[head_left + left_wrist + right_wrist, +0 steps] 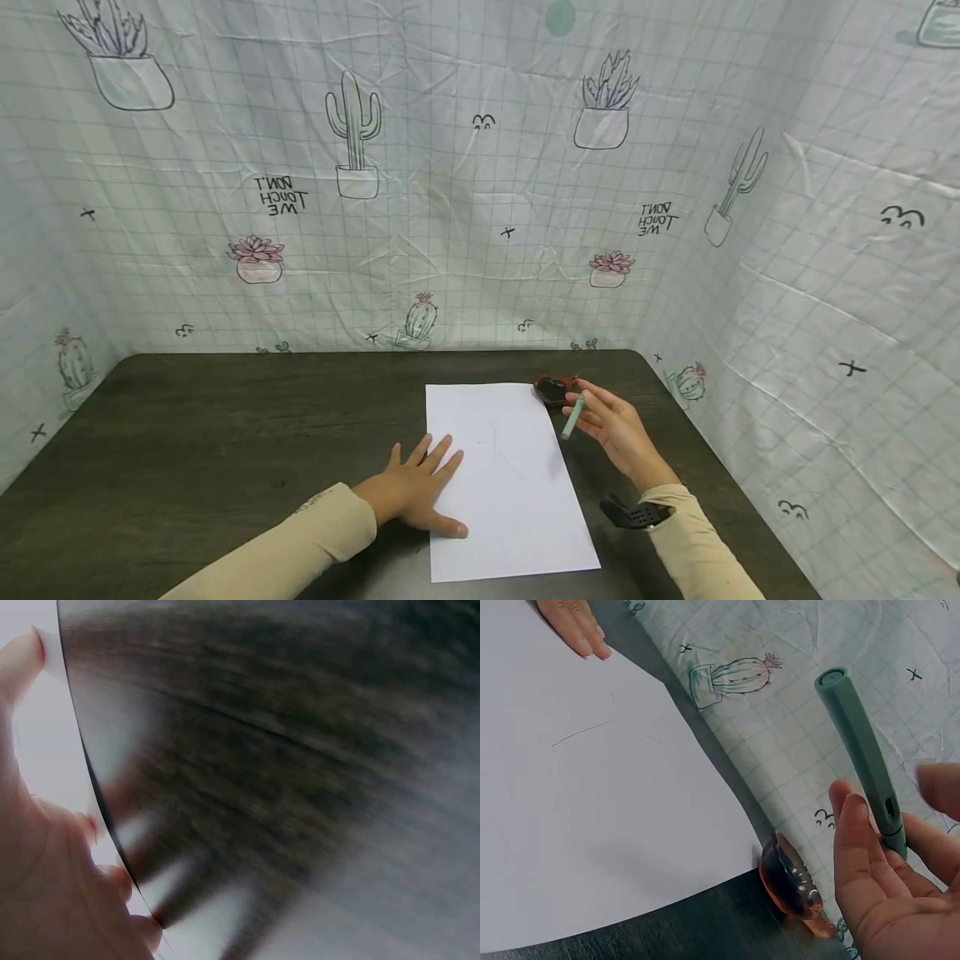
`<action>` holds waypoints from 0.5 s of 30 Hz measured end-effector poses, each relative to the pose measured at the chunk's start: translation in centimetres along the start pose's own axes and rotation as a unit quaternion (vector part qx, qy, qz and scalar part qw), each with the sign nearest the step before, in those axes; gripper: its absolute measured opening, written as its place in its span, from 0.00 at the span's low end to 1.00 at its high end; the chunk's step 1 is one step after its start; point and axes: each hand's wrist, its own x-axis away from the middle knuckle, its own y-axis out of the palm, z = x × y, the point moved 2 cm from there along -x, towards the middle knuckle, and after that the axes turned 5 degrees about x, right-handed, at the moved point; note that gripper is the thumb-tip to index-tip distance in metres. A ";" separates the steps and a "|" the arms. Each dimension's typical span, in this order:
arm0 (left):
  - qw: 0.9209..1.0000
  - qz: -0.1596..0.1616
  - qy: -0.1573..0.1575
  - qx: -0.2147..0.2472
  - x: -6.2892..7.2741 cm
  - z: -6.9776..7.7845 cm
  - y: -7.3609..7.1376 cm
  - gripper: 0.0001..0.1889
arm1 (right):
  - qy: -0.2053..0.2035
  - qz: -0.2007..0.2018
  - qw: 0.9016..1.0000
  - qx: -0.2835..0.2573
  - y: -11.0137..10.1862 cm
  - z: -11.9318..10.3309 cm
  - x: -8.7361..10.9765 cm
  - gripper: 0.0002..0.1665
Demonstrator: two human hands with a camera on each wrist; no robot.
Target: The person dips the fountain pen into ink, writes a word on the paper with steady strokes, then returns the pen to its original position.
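My left hand (414,487) lies with fingers spread on the left edge of a white sheet of paper (510,517). In the left wrist view its thumb and fingertips rest on the sheet. A few thin lines mark the paper, one of them a short dark curve in the right wrist view. Beyond the sheet's right edge, my right hand (618,429) holds a green pen (861,742) between thumb and fingers, raised above the table. The pen's flat round end shows; its other end is hidden among the fingers.
A dark, glossy oval object with an orange-brown rim (789,877) sits at the sheet's far right corner, close to my right fingers. The dark wood-grain table (247,433) meets a printed cactus cloth (450,208) at the back and sides. A black watch (637,512) circles my right wrist.
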 end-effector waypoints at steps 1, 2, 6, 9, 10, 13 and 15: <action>1.000 0.001 0.001 -0.001 0.0 0.0 0.0 0.56 | 0.003 0.003 1.000 0.007 0.0 0.1 0.0 0.35; 1.000 0.001 0.001 -0.002 0.0 0.0 0.0 0.56 | 0.005 0.005 1.000 0.013 -0.1 0.1 0.0 0.35; 1.000 0.000 -0.002 -0.004 0.0 0.1 0.0 0.56 | 0.004 0.006 1.000 0.021 -0.2 0.3 0.0 0.33; 1.000 0.000 -0.003 -0.006 -0.1 0.0 0.0 0.56 | -0.005 0.010 1.000 0.024 -0.3 0.3 0.0 0.29; 1.000 -0.001 -0.003 -0.007 -0.2 0.0 0.0 0.56 | -0.006 0.009 1.000 0.026 -0.4 0.3 0.0 0.28; 1.000 -0.003 -0.003 -0.008 -0.2 0.0 0.1 0.56 | -0.005 0.014 0.999 0.036 -0.4 0.4 -0.1 0.29; 1.000 -0.002 -0.003 -0.008 -0.2 0.0 0.0 0.56 | 0.003 0.016 0.999 0.046 -0.5 0.4 -0.2 0.33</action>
